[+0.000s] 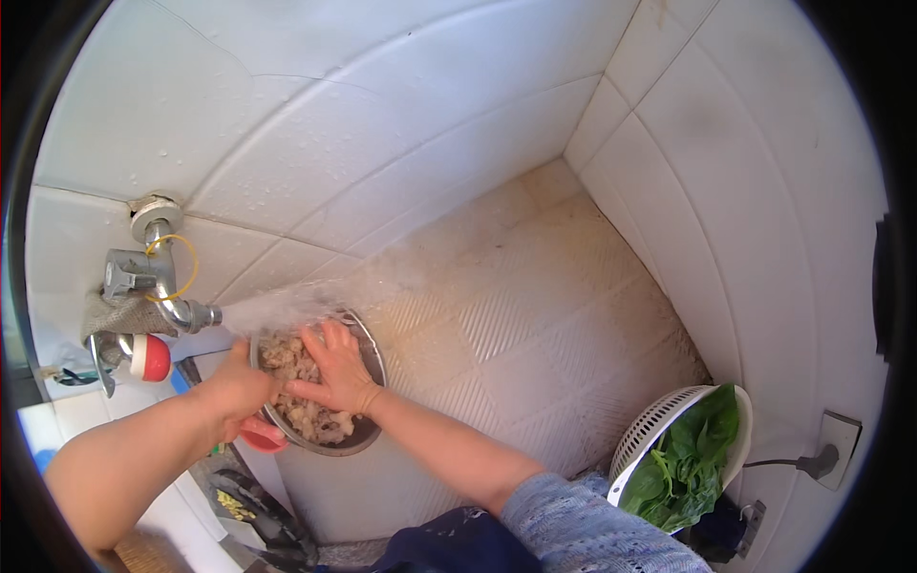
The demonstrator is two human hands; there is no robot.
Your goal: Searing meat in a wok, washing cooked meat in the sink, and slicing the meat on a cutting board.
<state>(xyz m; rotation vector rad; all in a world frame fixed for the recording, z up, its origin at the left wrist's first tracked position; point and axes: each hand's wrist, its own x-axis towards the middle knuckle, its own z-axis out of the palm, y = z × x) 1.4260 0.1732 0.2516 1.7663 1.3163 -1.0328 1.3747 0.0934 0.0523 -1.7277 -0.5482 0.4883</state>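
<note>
My left hand [240,392] grips the left rim of a round metal pot [369,430], which tilts under a metal tap [168,301]. Inside lie wet, pale brown pieces of food [297,365], perhaps meat; I cannot tell the kind. My right hand [337,369] rests on those pieces, fingers spread, its wrist crossing the pot's right rim. A wide spray of water [286,304] shoots from the spout across the pot's far edge. Just below my left hand shows a red plastic piece [261,435], partly hidden.
Beside the tap sits a second outlet with a red and white cap [152,358]. A white colander [645,430] of green leaves [673,465] stands at the right, near a wall socket with a black plug [818,462]. White tiled walls [444,129] enclose the ribbed tile floor [516,358].
</note>
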